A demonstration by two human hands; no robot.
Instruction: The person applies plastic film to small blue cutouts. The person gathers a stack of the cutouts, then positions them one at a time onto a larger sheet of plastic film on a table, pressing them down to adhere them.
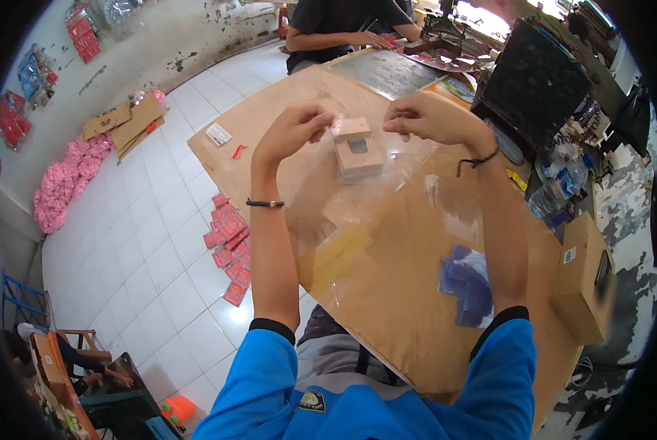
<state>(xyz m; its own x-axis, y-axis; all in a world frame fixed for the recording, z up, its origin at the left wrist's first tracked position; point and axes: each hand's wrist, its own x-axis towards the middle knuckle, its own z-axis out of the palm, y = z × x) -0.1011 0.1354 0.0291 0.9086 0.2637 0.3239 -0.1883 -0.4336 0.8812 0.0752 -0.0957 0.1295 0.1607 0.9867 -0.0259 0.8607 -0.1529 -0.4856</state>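
Note:
A small light-brown block-like stand [361,163] with a dark window-like opening sits on the brown-covered table [394,279]. Clear plastic film [336,192] glints around it and on the table. My left hand [299,128] is at the stand's upper left, its fingertips pinched beside a shiny edge of film. To the right of the stand, my right hand [427,119] hovers with thumb and fingers closed together. Whatever thin thing either hand pinches is too faint to make out. A stack of bluish clear plastic sleeves [466,286] lies by my right forearm.
A white label card [218,134] and a red scrap [239,152] lie at the table's left corner. Red packets [229,246] are piled beyond the left edge. A cardboard box [584,282] and water bottles [559,187] stand at right. Another person [343,33] works at the far side.

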